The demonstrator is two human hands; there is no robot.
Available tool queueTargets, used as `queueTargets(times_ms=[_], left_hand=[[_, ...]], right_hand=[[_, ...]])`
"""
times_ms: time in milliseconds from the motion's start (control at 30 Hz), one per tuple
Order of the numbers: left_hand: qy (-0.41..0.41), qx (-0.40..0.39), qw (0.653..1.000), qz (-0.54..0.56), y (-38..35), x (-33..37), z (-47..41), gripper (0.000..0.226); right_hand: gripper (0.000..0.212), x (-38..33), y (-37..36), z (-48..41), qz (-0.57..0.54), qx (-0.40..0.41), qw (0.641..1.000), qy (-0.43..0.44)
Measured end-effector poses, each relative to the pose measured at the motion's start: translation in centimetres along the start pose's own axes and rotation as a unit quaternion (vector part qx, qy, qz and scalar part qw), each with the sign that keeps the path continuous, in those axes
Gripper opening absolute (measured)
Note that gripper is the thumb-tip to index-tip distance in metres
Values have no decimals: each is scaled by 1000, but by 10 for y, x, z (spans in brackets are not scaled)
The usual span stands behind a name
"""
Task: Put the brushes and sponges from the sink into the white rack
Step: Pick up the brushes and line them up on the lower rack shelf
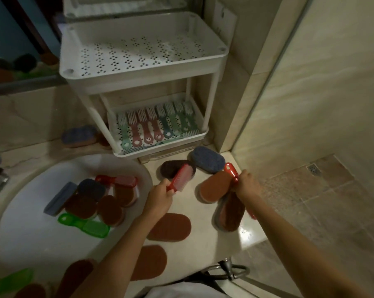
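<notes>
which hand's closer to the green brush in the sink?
Left. The left hand is just up and right of the green brush, by the sink rim; the right hand is much farther right, over the counter.

sponges (205, 159) crowd counter before rack (143, 67).

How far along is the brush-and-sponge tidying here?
Done: a row of small brushes lies on the lower tier of the white rack. In hand: the left hand grips a red brush, the right hand a second red brush. Left: a third red brush, a green brush and several sponges lie in the sink; more sponges sit on the counter.
</notes>
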State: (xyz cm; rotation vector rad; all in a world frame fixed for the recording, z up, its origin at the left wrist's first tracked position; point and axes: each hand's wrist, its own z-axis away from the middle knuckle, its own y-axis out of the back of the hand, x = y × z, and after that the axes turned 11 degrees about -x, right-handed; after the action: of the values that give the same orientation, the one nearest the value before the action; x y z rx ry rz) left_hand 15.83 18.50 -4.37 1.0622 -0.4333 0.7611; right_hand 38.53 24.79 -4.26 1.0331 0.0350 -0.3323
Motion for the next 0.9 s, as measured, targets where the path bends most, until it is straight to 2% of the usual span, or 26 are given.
queueTargets(times_ms=[133,233,367,500,633,800,900], left_hand=[[-26,14,991,130,6,10,6,9],[-35,38,979,195,12,15,7,12],[-20,36,958,284,20,26,8,31],[-37,25,947,319,23,36,8,28],[-68,41,936,342,28,43,5,21],[-79,61,912,399,45,43,6,33],[-58,76,903,418,55,35,9,25]], right_hand=[[33,-2,2,0,56,-21,998,8],[33,-5,5,4,81,2,996,26],[35,-16,16,10,93,35,994,39],[36,-33,26,20,116,65,989,58],[33,-60,36,36,150,98,974,137],[39,-100,35,58,219,66,936,268],[36,-123,29,67,211,64,915,337]])
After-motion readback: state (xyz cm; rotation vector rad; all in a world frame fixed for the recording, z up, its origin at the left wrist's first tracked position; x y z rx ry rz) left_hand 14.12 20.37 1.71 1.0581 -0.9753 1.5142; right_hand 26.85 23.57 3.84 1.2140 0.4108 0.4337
